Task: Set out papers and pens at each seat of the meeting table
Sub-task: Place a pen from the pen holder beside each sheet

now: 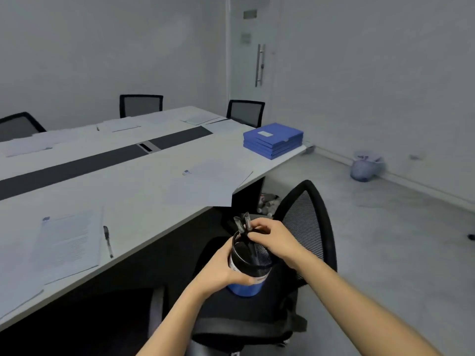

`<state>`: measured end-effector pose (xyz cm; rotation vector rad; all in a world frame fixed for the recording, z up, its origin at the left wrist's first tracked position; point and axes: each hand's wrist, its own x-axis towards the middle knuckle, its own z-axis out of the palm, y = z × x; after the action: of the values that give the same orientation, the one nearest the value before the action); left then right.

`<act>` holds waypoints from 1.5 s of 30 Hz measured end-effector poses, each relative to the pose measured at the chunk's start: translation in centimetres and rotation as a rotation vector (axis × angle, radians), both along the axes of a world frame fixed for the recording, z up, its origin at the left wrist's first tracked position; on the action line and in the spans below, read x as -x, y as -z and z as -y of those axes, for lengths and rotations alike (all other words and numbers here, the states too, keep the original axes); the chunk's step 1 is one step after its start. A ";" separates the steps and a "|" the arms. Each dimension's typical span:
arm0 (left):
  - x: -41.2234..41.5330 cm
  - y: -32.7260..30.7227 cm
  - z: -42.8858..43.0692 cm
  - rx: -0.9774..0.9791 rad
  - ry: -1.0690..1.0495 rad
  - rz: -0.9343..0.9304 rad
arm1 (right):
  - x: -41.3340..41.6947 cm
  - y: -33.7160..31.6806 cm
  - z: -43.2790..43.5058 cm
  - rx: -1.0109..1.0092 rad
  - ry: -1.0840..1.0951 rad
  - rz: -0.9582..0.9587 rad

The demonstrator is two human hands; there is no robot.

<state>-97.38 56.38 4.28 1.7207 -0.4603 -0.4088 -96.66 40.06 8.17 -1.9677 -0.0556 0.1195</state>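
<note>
Two pens are standing in the black mesh pen holder, which is being held low over the near chair, just off the near edge of the table. The right hand is pinching their stems at the rim, and the left hand is wrapping around the holder's side. With both pens pinched together, the fingers may be lifting two where one is wanted (or letting one drop onto the seat). The nearest sheet is overhanging the table edge, so a carelessly placed pen could be nudging it off.

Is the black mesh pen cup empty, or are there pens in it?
Not empty: black pens stand in the black mesh pen cup, caps above its rim.
</note>
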 end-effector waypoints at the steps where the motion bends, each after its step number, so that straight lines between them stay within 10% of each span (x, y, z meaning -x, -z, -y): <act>1: 0.2 -0.1 2.4 0.009 0.029 0.006 | 0.7 -0.1 2.4 -0.005 0.031 0.005; 18: -2.2 -0.7 29.8 0.083 0.307 0.006 | 3.9 0.2 29.4 -0.130 0.574 0.073; 45: -30.9 1.0 47.2 0.042 0.024 0.006 | -27.5 -0.6 48.5 -0.195 0.412 0.035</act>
<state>-66.49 9.20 3.28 1.6776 -0.4909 -0.4087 -69.13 -8.42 8.78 -1.7482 0.3038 -0.1836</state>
